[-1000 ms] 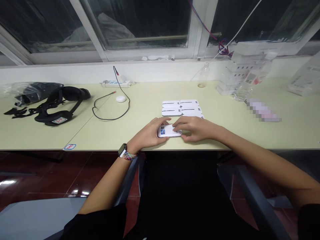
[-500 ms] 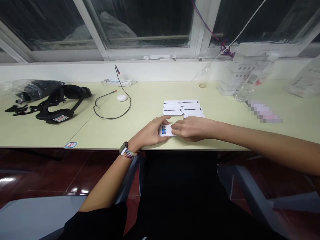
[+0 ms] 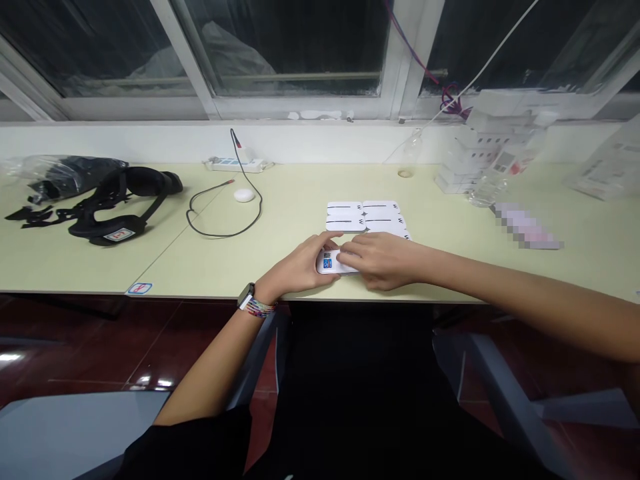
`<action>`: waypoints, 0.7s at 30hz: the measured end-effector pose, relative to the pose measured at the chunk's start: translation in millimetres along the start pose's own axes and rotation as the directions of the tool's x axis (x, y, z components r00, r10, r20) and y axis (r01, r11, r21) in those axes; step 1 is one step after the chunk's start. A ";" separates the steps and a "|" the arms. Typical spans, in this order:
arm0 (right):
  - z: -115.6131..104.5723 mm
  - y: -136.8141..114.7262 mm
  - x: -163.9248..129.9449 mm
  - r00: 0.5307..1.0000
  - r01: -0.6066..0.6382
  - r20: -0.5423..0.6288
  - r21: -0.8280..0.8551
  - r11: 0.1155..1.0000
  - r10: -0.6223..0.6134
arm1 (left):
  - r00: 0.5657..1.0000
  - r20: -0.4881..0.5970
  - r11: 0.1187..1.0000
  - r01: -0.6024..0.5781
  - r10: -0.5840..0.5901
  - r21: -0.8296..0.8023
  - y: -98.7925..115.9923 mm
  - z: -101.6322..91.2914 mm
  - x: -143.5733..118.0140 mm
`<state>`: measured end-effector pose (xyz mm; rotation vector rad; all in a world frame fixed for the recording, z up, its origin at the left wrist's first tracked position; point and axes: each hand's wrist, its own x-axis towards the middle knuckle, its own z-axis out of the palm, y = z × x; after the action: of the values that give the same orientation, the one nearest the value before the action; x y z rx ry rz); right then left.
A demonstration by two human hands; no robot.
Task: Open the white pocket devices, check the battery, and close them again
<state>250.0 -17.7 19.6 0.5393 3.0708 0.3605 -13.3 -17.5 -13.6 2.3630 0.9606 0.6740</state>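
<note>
While the pale green desk (image 3: 75, 267) runs wide under the dark window (image 3: 290, 40), most of what lies on it sits well away from the hands: a black headset (image 3: 120, 200) at the far left, a stack of white boxes (image 3: 480, 153) at the back right, and a power strip (image 3: 239, 164) against the wall with its black cable (image 3: 225, 213) looping beside a small white puck (image 3: 244, 195). Nearer the middle, a group of flat white cards (image 3: 365, 217) lies in neat rows, seemingly laid out to keep them sorted. Just in front of them, near the desk's front edge, a small white device (image 3: 333, 262) with a blue sticker rests flat on the surface. The left hand (image 3: 300, 267) curls around its left end, thumb on the near side, apparently pinning it in place. The right hand (image 3: 383, 260) lies over its right part, palm down, fingertips (image 3: 345, 254) pressed on its top. Both forearms stretch forward and converge there.
</note>
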 end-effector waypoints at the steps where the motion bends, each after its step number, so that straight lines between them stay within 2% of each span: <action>1: 0.5 0.6 -1.0 0.997 -0.065 -0.039 0.079 0.995 0.068 | 1.000 -0.001 1.000 -0.003 0.003 -0.011 0.2 0.3 -0.1; 3: 2.4 1.9 -2.7 0.972 -0.203 -0.071 0.228 0.952 0.224 | 1.000 0.001 0.999 -0.014 0.014 -0.031 0.4 0.7 -0.3; 5: 4.7 3.1 -3.7 0.941 -0.294 -0.055 0.353 0.888 0.333 | 1.000 0.001 0.999 -0.022 0.022 -0.048 1.0 0.7 -0.2; 8: 7.7 3.9 -3.5 0.919 -0.297 -0.091 0.481 0.825 0.384 | 1.000 0.000 0.999 -0.011 0.011 -0.053 2.8 0.0 0.4; 10: 9.6 4.5 -3.0 0.911 -0.247 -0.180 0.481 0.841 0.370 | 1.000 0.007 0.998 -0.002 0.002 -0.063 3.7 -0.7 0.7; 12: 12.5 7.1 -3.5 0.910 -0.202 -0.261 0.399 0.894 0.322 | 1.000 0.007 0.997 -0.001 0.001 -0.078 2.9 -0.8 0.3; 15: 20.4 19.0 -9.0 0.888 -0.230 -0.346 0.236 0.944 0.302 | 1.000 -0.002 0.996 0.012 -0.012 -0.083 -2.6 0.9 -1.4; 16: 23.7 25.3 -12.5 0.856 -0.281 -0.382 0.219 0.934 0.347 | 1.000 -0.006 0.996 0.023 -0.024 -0.085 -5.2 1.9 -2.0; 17: 27.0 32.3 -16.8 0.801 -0.351 -0.424 0.240 0.905 0.423 | 0.999 -0.009 0.995 0.034 -0.035 -0.090 -7.9 3.1 -2.5; 19: 33.0 47.2 -27.0 0.624 -0.492 -0.472 0.382 0.782 0.623 | 0.998 -0.016 0.993 0.052 -0.054 -0.106 -12.8 4.9 -3.2; 21: 37.2 59.9 -37.7 0.444 -0.570 -0.402 0.562 0.599 0.800 | 0.997 -0.028 0.992 0.068 -0.072 -0.106 -16.1 4.9 -3.8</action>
<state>307.2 32.8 -4.5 2.1948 3.2950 -0.0807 -20.6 -11.4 -28.0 2.2229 0.9921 0.7189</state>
